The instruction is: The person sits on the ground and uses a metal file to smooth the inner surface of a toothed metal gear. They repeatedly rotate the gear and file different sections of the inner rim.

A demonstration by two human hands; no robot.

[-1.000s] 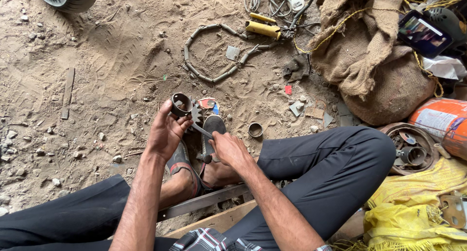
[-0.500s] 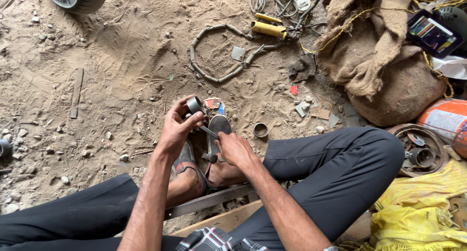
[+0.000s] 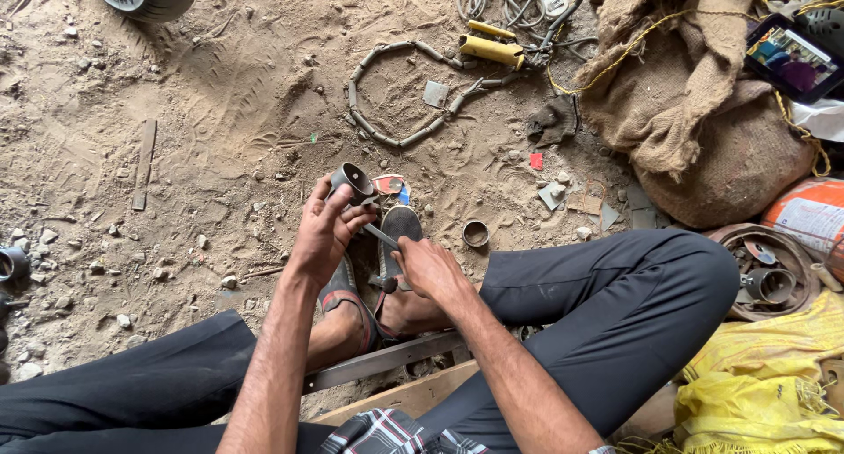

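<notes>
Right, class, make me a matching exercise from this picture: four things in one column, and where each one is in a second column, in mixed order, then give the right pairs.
Things
1. grey metal cup
2. small metal ring
3. burlap sack
4. yellow cloth

Places
A. bottom right corner, beside the person's knee
B. held up in the left hand
C. lying alone on the dirt, right of the sandalled feet
D. top right, with a yellow cord across it

Pairs: 1-B, 2-C, 3-D, 4-A

Burlap sack (image 3: 703, 111), metal ring (image 3: 476, 233) (on dirt)
</notes>
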